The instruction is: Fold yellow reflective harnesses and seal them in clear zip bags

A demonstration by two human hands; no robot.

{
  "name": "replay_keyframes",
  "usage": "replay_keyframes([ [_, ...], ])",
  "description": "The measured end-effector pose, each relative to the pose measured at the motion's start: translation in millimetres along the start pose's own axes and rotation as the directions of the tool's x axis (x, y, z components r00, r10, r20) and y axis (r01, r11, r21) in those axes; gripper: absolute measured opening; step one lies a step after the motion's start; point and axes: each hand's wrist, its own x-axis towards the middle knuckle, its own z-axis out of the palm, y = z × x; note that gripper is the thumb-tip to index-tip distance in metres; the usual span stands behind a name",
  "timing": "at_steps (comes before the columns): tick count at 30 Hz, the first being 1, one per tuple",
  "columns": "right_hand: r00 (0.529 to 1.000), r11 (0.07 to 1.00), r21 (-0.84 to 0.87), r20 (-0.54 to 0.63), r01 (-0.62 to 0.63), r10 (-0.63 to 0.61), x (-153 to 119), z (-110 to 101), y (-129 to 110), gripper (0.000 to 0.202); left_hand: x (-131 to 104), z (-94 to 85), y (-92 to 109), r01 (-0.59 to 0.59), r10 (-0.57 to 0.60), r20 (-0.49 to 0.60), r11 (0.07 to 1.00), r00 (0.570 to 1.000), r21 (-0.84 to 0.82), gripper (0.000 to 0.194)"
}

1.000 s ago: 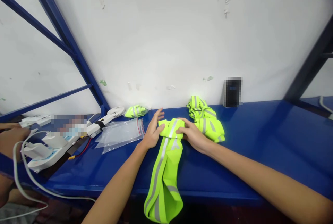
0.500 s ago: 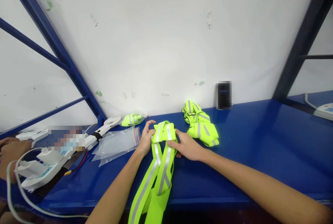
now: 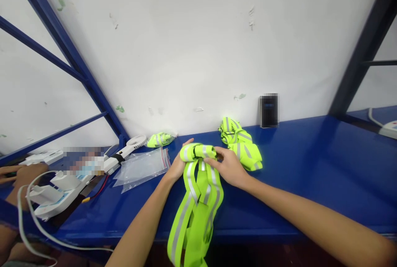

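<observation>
A neon-yellow reflective strap vest with silver stripes is partly rolled at its top. Its loose straps hang toward me over the front edge of the blue table. My left hand grips the roll from the left, its fingertips mostly hidden behind the fabric. On the other side, my right hand pinches the right end of the roll between thumb and fingers. Just beyond that hand lie several folded yellow vests in a pile. Clear zip bags lie flat to the left of my left hand.
A bagged yellow vest and a white handheld fan rest near the wall. White power strips with cables occupy the left edge, where another person's hand shows. A dark blurred box stands against the wall.
The top of the vest has turned over into a thicker roll, and its hanging straps have shifted right. My right hand has moved slightly up and right along the roll's end.
</observation>
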Motion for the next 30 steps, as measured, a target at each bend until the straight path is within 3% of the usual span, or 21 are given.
replay_keyframes([
  [2,0.982,0.933,0.317,-0.022,-0.173,0.189,2.9,4.1,1.3,0.025,2.9,0.4,-2.7,0.018,-0.024,-0.075,0.997,0.997,-0.080,0.054],
  [5,0.925,0.741,0.612,-0.039,-0.277,0.379,6.4,5.9,2.5,0.047,4.8,-0.2,-1.5,-0.042,0.022,-0.170,0.992,0.985,-0.116,0.050],
  [7,0.897,0.670,0.681,-0.042,-0.296,0.440,7.5,4.6,3.3,0.071,4.5,-0.9,1.1,-0.118,0.106,-0.174,0.991,0.979,-0.057,0.042],
  [9,0.885,0.644,0.699,-0.035,-0.310,0.464,7.8,3.0,4.0,0.081,3.5,-1.1,3.5,-0.184,0.180,-0.163,0.983,0.970,-0.012,0.034],
  [13,0.863,0.619,0.713,-0.038,-0.330,0.504,9.1,1.4,4.3,0.065,0.8,0.7,6.0,-0.238,0.236,-0.158,0.971,0.959,0.007,0.025],
  [17,0.857,0.619,0.708,-0.038,-0.339,0.513,10.3,2.3,3.8,0.054,-4.7,3.3,13.2,-0.261,0.286,-0.162,0.952,0.944,0.161,0.027],
  [21,0.873,0.622,0.692,0.023,-0.365,0.487,8.7,4.7,5.2,0.050,-10.3,3.7,24.6,-0.293,0.349,-0.106,0.889,0.931,0.353,0.051],
  [23,0.896,0.641,0.675,0.068,-0.366,0.440,7.5,4.9,5.9,0.040,-10.3,3.9,26.2,-0.302,0.358,-0.081,0.873,0.930,0.383,0.039],
  [26,0.927,0.735,0.574,0.127,-0.360,0.354,6.0,3.2,6.1,0.031,-6.3,4.9,20.5,-0.207,0.242,-0.099,0.938,0.965,0.279,0.019],
  [30,0.961,0.940,0.203,0.081,-0.276,0.264,4.2,0.8,8.4,0.037,0.9,5.7,8.5,-0.046,0.041,-0.178,0.999,0.983,-0.025,0.031],
])
